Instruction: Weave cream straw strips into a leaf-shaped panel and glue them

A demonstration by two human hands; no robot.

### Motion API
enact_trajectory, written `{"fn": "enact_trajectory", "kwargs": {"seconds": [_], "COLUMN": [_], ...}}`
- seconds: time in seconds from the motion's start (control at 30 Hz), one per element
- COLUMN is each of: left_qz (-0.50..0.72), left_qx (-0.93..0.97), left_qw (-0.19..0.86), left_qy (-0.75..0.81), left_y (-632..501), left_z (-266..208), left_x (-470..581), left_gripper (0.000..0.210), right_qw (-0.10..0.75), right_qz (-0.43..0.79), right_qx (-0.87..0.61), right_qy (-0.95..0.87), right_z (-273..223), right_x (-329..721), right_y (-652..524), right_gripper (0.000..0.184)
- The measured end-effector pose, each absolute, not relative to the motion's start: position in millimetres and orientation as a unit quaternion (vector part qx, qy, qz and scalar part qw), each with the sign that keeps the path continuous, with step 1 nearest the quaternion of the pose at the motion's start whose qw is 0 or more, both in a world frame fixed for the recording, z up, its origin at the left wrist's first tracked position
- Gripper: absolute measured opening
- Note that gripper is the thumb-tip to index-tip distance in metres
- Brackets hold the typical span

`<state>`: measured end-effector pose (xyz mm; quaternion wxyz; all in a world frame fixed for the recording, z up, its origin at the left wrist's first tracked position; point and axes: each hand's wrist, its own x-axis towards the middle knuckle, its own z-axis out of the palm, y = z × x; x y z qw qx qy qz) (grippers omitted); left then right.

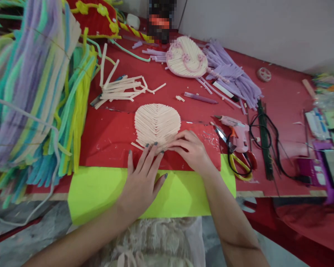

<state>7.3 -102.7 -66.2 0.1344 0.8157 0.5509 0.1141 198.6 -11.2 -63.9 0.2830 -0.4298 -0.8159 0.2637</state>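
Note:
A cream leaf-shaped panel (157, 120), made of pipe cleaner strips laid in a V pattern, lies flat on a red sheet (105, 148). My left hand (141, 181) is open with fingers apart, its fingertips pressing on the panel's lower edge. One short cream strip (137, 146) sticks out beside them at the lower left. At the lower right edge my right hand (190, 150) has thumb and fingers pinched together on a cream pipe cleaner piece, mostly hidden by the fingertips. Beneath the red sheet, a bright yellow-green sheet (180, 196) hangs over the table's front edge.
Bundled coloured pipe cleaners (30, 85) crowd the left side. Loose cream pieces (125, 89), a finished cream and lilac fan (186, 59), purple pipe cleaners (231, 70) and a purple pen (200, 98) lie behind. Scissors (241, 167) and a pink glue gun (238, 131) with its black cord are right.

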Motion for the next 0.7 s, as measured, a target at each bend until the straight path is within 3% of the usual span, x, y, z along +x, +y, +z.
{"fn": "enact_trajectory", "kwargs": {"seconds": [0.7], "left_qz": [0.111], "left_qx": [0.814], "left_qw": [0.144], "left_qy": [0.552], "left_y": [-101.8], "left_z": [-64.4], "left_x": [6.8], "left_gripper": [0.051], "right_qw": [0.289], "right_qz": [0.270], "right_qx": [-0.431], "right_qy": [-0.811], "right_z": [-65.7], "right_x": [198.3], "right_y": [-10.5], "right_gripper": [0.013]}}
